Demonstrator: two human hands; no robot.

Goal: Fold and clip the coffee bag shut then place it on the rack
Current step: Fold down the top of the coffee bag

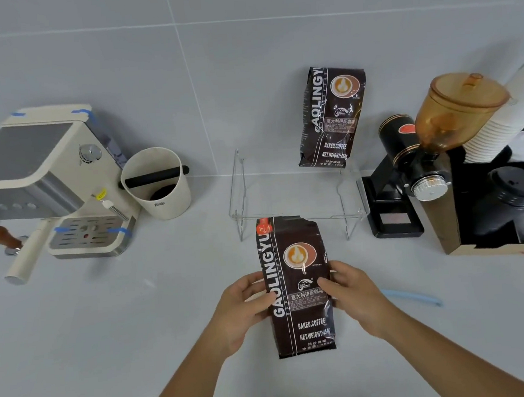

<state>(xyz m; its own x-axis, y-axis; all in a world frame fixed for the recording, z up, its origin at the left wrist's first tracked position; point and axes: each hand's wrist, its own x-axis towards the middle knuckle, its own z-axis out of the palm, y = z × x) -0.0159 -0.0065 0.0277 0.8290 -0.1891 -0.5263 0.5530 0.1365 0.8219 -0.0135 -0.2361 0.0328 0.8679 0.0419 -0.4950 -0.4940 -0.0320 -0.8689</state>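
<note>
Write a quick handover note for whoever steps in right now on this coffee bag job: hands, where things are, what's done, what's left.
Left hand: gripping the left edge of the coffee bag.
Right hand: gripping its right edge.
The bag stands on the counter in front of the clear rack, its top torn open and unfolded.
The blue clip lies on the counter to the right, untouched.
A second bag is already on the rack, leaning on the wall.
Done: bag picked up only.
Left: fold the top, clip it, set the bag on the rack.
</note>
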